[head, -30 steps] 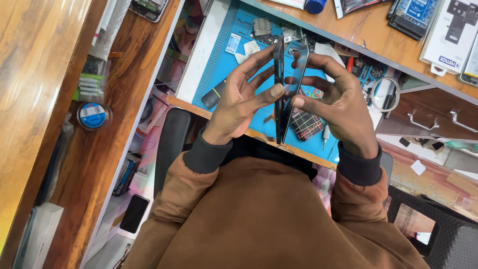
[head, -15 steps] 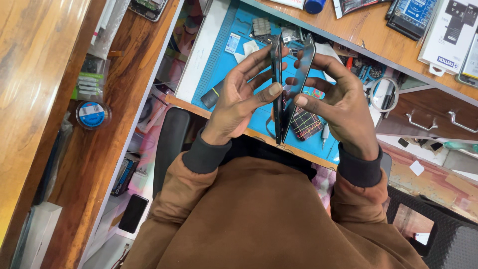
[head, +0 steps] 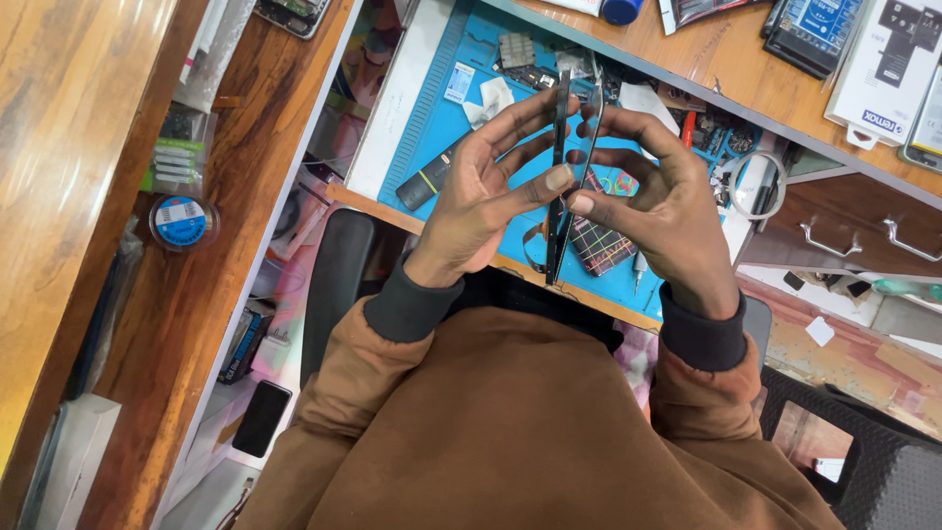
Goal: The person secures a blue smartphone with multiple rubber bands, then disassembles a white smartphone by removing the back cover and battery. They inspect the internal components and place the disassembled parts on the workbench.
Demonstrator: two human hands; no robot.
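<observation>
The left hand (head: 481, 201) and right hand (head: 667, 211) held a thin black slab-shaped phone (head: 561, 177) edge-on above the blue rubber work mat (head: 432, 128), just beyond the brown sweatshirt (head: 510, 432). Fingers of both hands were clamped on its two flat halves, thumbs pressing the near edge, seemingly to line up the screen panel with the body. A small dark oblong tool (head: 424, 182) lay on the mat to the left.

A slim dark phone (head: 561, 177) stands on edge at upper centre of the frame, seemingly split into two thin halves, screen and back, slightly parted.
</observation>
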